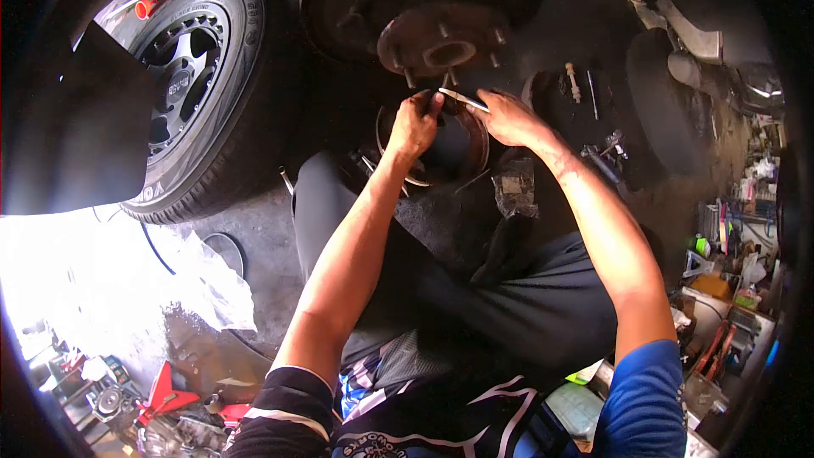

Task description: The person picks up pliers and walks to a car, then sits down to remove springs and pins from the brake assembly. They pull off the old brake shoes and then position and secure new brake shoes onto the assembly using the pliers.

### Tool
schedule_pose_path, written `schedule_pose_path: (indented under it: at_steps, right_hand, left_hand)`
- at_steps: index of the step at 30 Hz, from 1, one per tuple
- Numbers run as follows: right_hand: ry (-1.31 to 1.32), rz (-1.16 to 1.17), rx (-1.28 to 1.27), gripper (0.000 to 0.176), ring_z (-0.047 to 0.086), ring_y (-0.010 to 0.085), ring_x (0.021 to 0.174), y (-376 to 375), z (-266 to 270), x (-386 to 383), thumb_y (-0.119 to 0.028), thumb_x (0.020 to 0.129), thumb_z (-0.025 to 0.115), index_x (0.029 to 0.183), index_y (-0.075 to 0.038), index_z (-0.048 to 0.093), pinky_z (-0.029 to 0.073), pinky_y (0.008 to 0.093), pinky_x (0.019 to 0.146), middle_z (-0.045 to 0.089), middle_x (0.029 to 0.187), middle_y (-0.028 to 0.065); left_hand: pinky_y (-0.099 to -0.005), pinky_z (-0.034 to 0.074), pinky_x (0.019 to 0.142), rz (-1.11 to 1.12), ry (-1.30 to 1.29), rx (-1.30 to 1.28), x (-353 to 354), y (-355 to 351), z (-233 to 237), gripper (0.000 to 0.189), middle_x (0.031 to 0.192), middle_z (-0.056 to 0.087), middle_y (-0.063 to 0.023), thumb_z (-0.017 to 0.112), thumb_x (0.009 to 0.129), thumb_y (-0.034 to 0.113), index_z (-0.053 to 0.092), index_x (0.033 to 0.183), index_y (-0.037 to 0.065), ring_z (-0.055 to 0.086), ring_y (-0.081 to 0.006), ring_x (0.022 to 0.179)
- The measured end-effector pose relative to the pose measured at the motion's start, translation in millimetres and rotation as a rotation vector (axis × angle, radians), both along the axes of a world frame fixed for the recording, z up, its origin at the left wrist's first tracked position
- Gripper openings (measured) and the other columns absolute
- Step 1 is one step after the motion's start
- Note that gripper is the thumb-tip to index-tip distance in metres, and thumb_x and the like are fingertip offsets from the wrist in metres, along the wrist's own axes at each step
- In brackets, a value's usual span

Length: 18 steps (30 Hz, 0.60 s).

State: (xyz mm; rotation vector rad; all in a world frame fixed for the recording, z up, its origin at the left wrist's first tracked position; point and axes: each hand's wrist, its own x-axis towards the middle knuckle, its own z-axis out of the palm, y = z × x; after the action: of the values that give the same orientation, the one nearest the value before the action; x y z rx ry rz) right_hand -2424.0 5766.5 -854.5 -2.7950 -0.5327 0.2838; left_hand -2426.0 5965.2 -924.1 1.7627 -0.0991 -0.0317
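In front of the wheel hub [407, 38], with its several studs, both my hands are raised close together. My right hand [515, 121] is closed around a slim silver hand tool [463, 100], whose exact kind I cannot make out. The tool's tip points left and reaches my left thumb. My left hand [413, 129] is closed, thumb upward; what its fingers pinch is too dark and small to name. Below the hands a rusty round drum-like part [480, 148] lies on the floor between my legs.
A wheel with its tire [246, 119] stands at the left. Several tools, including a metal rod [593, 93], lie on the floor at the right, with a dirty box-like block [515, 187] nearer. A plastic sheet [216, 284] lies lower left; cluttered shelves [721, 288] line the right.
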Motion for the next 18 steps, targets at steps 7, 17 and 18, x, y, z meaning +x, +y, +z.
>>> schedule_pose_path:
  at_steps: [7, 17, 18]
  right_hand:
    - [0.117, -0.039, 0.065, 0.039, 0.063, 0.043, 0.088, 10.0, -19.0, 8.9, -0.036, 0.098, 0.047, 0.1, 0.003, 0.051, 0.048, 0.0507, 0.07, 0.062, 0.096, 0.0277]
    - [0.058, -0.033, -0.039, 0.038, 0.06, 0.0465, 0.092, 20.9, -7.2, 4.3, -0.034, 0.099, 0.047, 0.105, 0.003, 0.053, 0.048, 0.0521, 0.077, 0.063, 0.097, 0.028]
    - [0.084, -0.059, -0.03, 0.039, 0.06, 0.0464, 0.093, 21.1, -6.5, 4.8, -0.034, 0.099, 0.046, 0.106, 0.003, 0.053, 0.048, 0.052, 0.077, 0.063, 0.098, 0.028]
  left_hand:
    - [-0.0432, 0.05, 0.08, 0.029, -0.089, 0.246, 0.4, 14.4, 26.3, 0.034, 0.095, 0.066, -0.0253, 0.056, 0.093, 0.031, 0.067, 0.105, 0.001, 0.064, -0.0405, 0.096]
    - [-0.0326, 0.049, 0.081, 0.106, 0.23, -0.188, 10.0, 50.7, -13.7, 0.044, 0.097, 0.071, -0.0184, 0.061, 0.093, 0.037, 0.067, 0.104, -0.005, 0.064, -0.0193, 0.094]
    - [-0.0353, 0.05, 0.082, 0.229, 0.257, 0.032, 13.5, 64.8, -29.6, 0.041, 0.098, 0.07, -0.0199, 0.06, 0.092, 0.034, 0.067, 0.104, -0.005, 0.065, -0.0254, 0.096]
